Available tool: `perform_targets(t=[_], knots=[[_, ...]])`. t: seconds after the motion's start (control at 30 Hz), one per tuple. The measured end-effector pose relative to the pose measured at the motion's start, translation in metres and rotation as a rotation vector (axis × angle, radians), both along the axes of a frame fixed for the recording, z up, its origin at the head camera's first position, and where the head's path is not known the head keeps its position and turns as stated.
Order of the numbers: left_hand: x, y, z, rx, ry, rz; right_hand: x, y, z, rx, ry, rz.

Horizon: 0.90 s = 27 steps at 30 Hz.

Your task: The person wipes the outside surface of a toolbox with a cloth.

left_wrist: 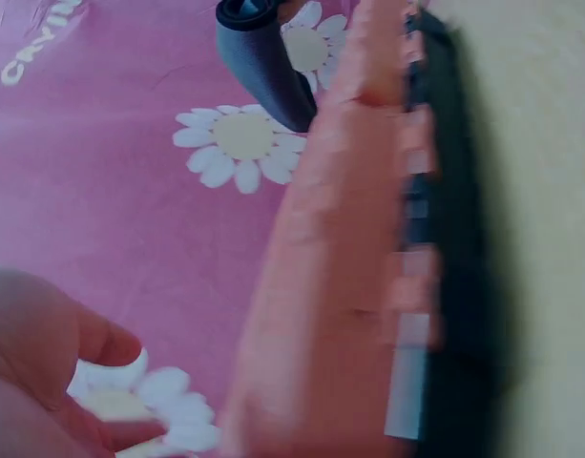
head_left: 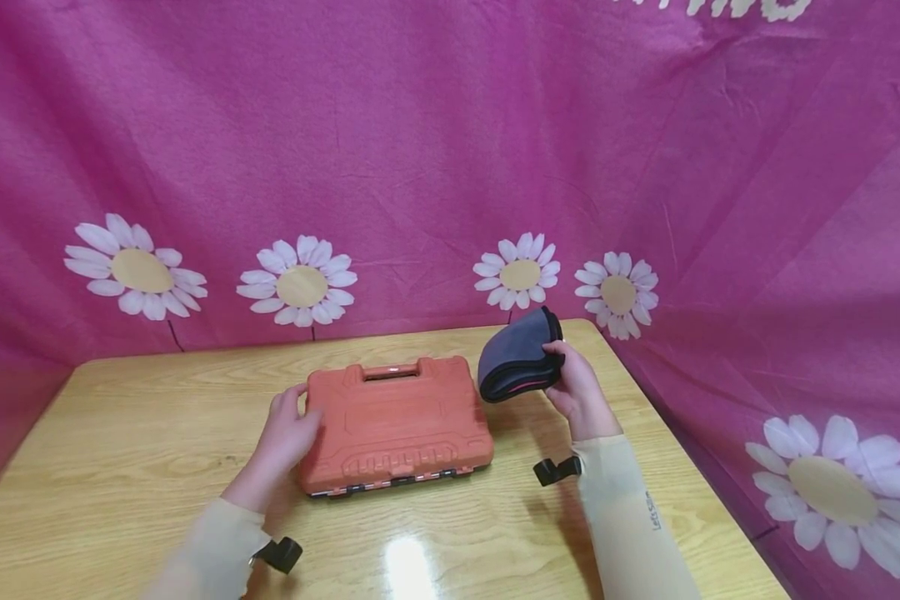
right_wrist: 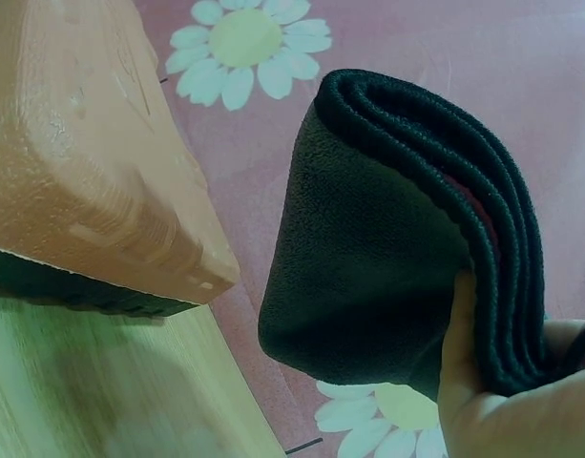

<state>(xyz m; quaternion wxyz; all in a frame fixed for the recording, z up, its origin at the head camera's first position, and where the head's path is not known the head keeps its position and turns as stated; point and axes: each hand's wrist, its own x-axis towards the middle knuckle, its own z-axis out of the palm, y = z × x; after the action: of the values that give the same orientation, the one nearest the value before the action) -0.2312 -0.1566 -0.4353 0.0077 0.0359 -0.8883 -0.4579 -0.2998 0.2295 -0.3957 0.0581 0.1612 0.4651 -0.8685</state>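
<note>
A magenta fabric backdrop printed with white daisies (head_left: 420,167) rises behind the pale wood-grain tabletop (head_left: 157,442). On the tabletop sits a closed, rectangular orange plastic case (head_left: 397,417). Near its two o'clock corner, a folded grey cloth with black edging (head_left: 517,346) is held raised, pinched between the right grip's (head_left: 579,396) thumb and fingers. The left grip (head_left: 285,433), at the case's nine o'clock edge, is wide, thumb and fingers apart.
</note>
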Motion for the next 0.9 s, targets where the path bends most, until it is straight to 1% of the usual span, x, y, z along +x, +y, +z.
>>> perform_targets(t=[0.13,0.2,0.3,0.4,0.53,0.63,0.73,0.9], knots=[[-0.018,0.011,0.018,-0.106,0.081,-0.055,-0.001,0.0,-0.001,0.01,-0.008,0.005],[-0.029,0.019,0.025,-0.14,0.093,-0.08,0.0,0.0,-0.001,0.01,-0.006,0.007],[-0.047,0.031,0.03,-0.188,0.096,-0.115,-0.001,0.002,-0.001,0.003,-0.009,0.0],[-0.063,0.042,0.031,-0.245,0.075,-0.151,-0.002,0.004,-0.002,0.0,-0.011,-0.006],[-0.079,0.051,0.029,-0.356,0.056,-0.202,-0.003,0.005,-0.002,-0.004,-0.018,-0.006],[-0.088,0.055,0.027,-0.445,0.067,-0.258,-0.003,0.006,-0.002,-0.005,-0.025,-0.006],[-0.095,0.057,0.025,-0.505,0.078,-0.311,-0.003,0.006,-0.001,-0.014,-0.027,-0.007],[-0.105,0.056,0.021,-0.573,0.042,-0.376,-0.003,0.005,-0.001,-0.029,-0.015,0.003]])
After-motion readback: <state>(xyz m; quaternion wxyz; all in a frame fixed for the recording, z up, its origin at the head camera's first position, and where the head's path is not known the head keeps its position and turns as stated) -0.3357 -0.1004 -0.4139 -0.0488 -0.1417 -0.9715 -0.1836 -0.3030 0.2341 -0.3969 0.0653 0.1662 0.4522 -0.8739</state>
